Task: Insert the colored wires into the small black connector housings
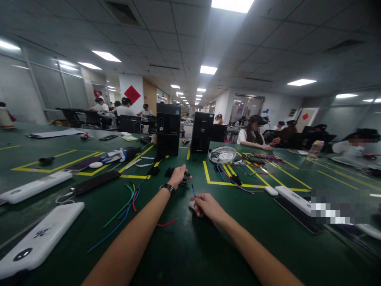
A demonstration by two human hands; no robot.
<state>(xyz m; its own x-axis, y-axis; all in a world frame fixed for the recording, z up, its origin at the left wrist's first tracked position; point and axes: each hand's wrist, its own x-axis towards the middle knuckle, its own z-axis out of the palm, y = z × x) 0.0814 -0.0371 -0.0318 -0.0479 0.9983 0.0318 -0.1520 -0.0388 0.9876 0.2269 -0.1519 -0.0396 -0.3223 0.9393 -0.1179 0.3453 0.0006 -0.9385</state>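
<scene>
My left hand, with a dark watch on its wrist, reaches over several small black parts at mid-table. Its fingers look closed on one of them, though their grip is partly hidden. Nearer to me, my right hand pinches a short blue wire that stands up with a dark tip. A pale patch shows under the right fingers; I cannot make it out. Left of my arms lie loose green wires, along with blue and red ones. One red wire lies beside my left forearm.
Two black computer towers stand ahead. Right of them are a white basket and bundled wires. White power banks lie on both sides. Yellow tape marks the green table. A person sits across.
</scene>
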